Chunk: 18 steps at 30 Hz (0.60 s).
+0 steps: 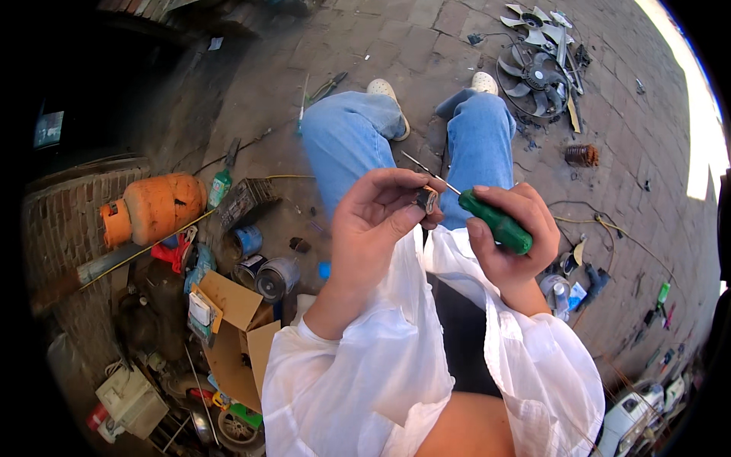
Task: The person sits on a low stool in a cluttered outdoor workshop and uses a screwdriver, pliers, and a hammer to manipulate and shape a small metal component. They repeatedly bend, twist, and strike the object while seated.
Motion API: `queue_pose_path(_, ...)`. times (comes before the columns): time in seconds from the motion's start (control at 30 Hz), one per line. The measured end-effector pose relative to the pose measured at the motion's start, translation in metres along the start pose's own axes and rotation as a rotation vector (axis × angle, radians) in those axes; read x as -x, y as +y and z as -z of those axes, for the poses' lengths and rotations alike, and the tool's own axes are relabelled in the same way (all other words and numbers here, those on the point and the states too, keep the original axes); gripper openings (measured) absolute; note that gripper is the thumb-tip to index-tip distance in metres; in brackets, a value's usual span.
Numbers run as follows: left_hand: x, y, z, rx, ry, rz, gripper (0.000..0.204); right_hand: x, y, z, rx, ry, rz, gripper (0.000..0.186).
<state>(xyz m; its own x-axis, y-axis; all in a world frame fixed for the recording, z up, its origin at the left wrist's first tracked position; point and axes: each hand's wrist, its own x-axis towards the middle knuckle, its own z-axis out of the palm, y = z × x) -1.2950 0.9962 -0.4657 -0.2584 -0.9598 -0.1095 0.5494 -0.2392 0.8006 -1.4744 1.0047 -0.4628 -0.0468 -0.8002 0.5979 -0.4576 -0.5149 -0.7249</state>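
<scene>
My left hand (375, 222) is closed, pinching a small dark part with a coppery, metallic edge (429, 199) between thumb and fingers. What kind of part it is cannot be made out. In my right hand (525, 232) is a screwdriver (496, 221), gripped by its green handle. Its thin metal shaft points up and to the left, passing by the fingertips of my left hand. Whether the shaft touches the small part is unclear. Both hands are held in front of me, over my lap.
Dismantled fans (537, 75) and loose pieces lie at the far right. Pliers (329, 86) rest beyond my left knee. Left of me are an orange gas cylinder (167, 206), paint cans (276, 279) and an opened cardboard box (228, 301). A rusty coil (582, 156) sits on the paving.
</scene>
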Motion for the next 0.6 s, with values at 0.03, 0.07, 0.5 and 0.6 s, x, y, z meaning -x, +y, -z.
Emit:
queue_pose_path(0.03,-0.001,0.001,0.001,0.031,0.010,0.009,0.024,0.001,0.002,0.001,-0.028,0.015,-0.012,0.033)
queue_pose_path(0.07,-0.002,0.001,0.003,0.061,0.020,0.019,0.024,0.003,0.005,0.001,-0.056,0.031,-0.026,0.031)
queue_pose_path(0.5,-0.004,0.002,0.004,-0.022,0.023,-0.041,0.025,0.013,-0.003,0.016,-0.394,0.347,-0.241,0.046)
queue_pose_path(0.6,-0.001,0.003,0.005,-0.007,0.033,-0.057,0.024,0.011,-0.007,0.016,-0.423,0.316,-0.257,0.046)
